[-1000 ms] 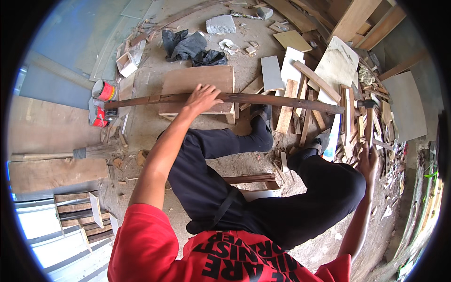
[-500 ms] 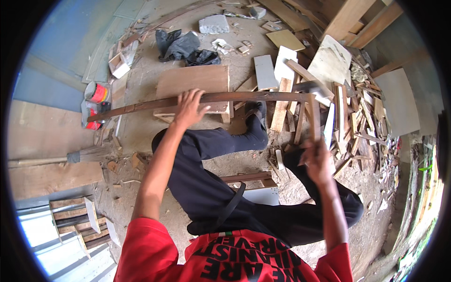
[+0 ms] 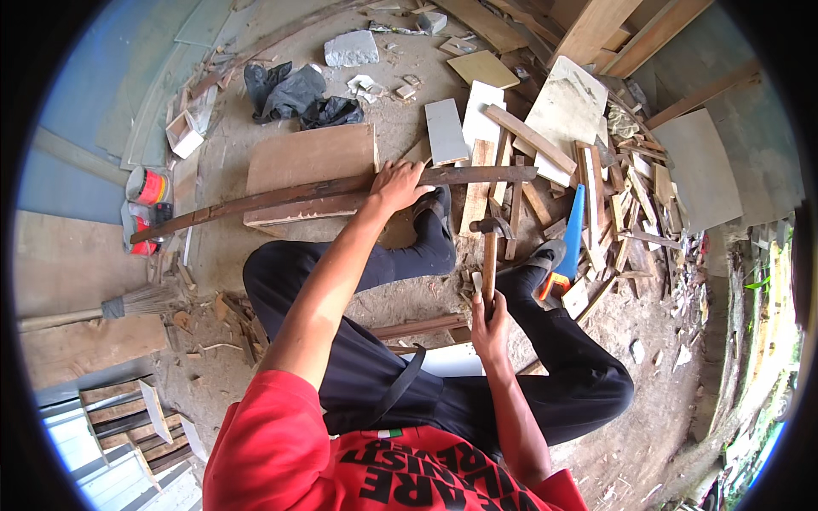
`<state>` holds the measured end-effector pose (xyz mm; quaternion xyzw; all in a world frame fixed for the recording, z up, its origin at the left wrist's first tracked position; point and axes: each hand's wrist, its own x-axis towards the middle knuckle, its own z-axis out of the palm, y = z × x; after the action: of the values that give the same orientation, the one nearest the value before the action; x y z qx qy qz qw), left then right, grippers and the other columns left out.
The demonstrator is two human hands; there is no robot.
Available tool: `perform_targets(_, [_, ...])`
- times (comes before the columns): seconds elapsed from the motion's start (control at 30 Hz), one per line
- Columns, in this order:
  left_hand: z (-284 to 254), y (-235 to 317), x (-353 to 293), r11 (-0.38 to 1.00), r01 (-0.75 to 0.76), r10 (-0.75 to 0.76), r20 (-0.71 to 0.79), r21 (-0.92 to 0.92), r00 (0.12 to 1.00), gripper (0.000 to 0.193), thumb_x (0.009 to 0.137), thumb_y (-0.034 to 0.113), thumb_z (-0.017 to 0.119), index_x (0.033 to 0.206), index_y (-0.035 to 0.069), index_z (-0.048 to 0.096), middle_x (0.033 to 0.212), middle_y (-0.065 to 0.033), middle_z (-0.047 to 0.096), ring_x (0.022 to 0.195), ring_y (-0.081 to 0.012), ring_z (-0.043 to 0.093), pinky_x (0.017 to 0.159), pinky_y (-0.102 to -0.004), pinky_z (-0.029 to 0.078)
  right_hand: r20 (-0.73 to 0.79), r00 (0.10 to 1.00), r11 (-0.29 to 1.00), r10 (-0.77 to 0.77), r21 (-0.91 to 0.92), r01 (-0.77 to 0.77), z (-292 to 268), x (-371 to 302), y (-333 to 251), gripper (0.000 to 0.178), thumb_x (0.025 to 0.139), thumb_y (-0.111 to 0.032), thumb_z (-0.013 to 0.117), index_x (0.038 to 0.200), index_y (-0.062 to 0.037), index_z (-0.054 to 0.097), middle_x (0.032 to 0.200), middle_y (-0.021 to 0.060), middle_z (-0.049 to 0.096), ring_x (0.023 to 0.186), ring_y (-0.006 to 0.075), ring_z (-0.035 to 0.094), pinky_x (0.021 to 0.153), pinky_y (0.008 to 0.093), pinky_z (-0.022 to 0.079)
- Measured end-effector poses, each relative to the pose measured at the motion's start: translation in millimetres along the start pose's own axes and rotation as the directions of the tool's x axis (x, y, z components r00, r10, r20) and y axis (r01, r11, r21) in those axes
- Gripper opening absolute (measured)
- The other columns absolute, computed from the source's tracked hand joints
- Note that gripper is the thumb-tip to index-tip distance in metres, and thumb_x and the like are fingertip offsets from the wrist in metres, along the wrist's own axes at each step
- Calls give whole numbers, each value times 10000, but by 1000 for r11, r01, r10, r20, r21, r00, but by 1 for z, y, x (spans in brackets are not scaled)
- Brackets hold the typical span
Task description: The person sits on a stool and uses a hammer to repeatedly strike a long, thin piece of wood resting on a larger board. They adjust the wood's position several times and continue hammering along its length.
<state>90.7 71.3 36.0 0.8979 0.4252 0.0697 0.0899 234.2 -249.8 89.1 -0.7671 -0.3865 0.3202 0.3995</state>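
Note:
A long dark wooden strip (image 3: 281, 200) lies across a low plywood-topped stool (image 3: 311, 155), its ends reaching well past both sides. My left hand (image 3: 397, 184) grips the strip near the stool's right edge, its fingers bent over the wood. In my right hand (image 3: 491, 330) is a claw hammer (image 3: 490, 264), held upright by the lower part of its wooden handle. The hammer's head is below the strip's right part and apart from it. Beyond my right shoe lies a handsaw (image 3: 574, 228) with a blue blade.
A pile of scrap wood (image 3: 630, 204) spreads at the right. Paint cans (image 3: 146, 186) stand by the strip's left end, with a broom (image 3: 136, 304) nearer. Black plastic bags (image 3: 285, 92) and a concrete block (image 3: 351, 48) lie beyond the stool.
My right hand has brought the hammer down from the strip's right end, toward me. My left hand has slid right along the strip. The view has shifted to the right.

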Motion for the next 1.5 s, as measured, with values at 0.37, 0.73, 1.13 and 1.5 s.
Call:
perform_targets(0.37, [-40,-80,-91,982,-129,157,-215,138,964,548,906,455,674,1283,68,581,1225,-103,559,1125,-312,547,1018,-449,399,102,988,992,-118,-19,121,16,4,-29,398,1013,-280,597,1250,31,525,843,233,670,760,381,695,678,441,521])
perform_targets(0.73, [-42,-87,-118,989,-132,148,-342,71,928,468,889,445,696,1178,78,681,1122,-58,611,1086,-254,556,950,-418,428,219,960,983,-175,-7,181,50,10,-57,369,1012,-229,598,1252,37,506,733,216,638,635,359,671,594,434,496])
perform_targets(1.13, [-21,-99,-98,985,-38,110,-439,171,892,440,840,538,689,1070,162,690,1000,-34,602,994,-233,598,876,-376,473,176,873,886,-454,-19,464,72,79,-108,310,992,-61,574,1262,32,452,844,294,662,762,482,677,589,481,516])
perform_targets(1.5, [-7,-61,-134,998,38,-12,-485,43,874,552,907,491,641,1329,137,606,1265,-51,612,1183,-245,548,1079,-456,306,186,924,933,-335,-71,353,87,62,-64,332,1007,-100,551,1297,16,438,867,289,667,798,482,685,618,506,522])
